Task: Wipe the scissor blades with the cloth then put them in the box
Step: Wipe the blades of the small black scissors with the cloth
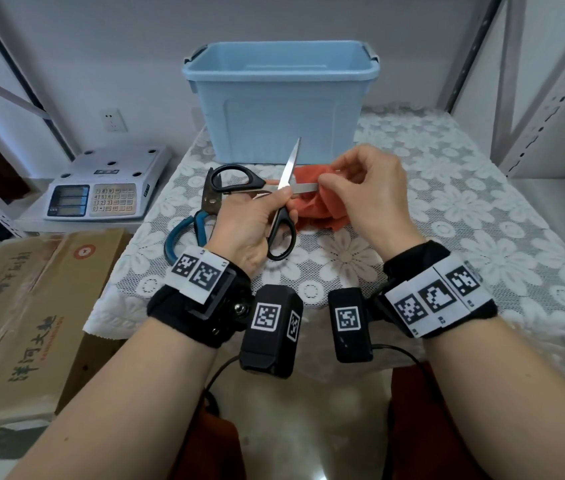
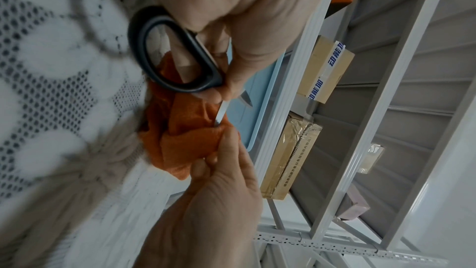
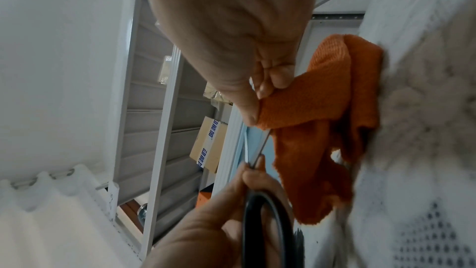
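Black-handled scissors are spread wide above the lace-covered table. My left hand grips them near the pivot, one blade pointing up at the light blue box, the other lying level to the right. My right hand pinches the orange cloth around that level blade near its tip. In the left wrist view the blade runs into the cloth under the right hand's thumb and fingers. The right wrist view shows the same pinch on the cloth, with the blade's thin edge below it.
Blue-handled shears lie on the table left of my left hand. The open-topped box stands at the table's far edge. A white scale and a cardboard carton sit off the table to the left. Metal shelving rises at the right.
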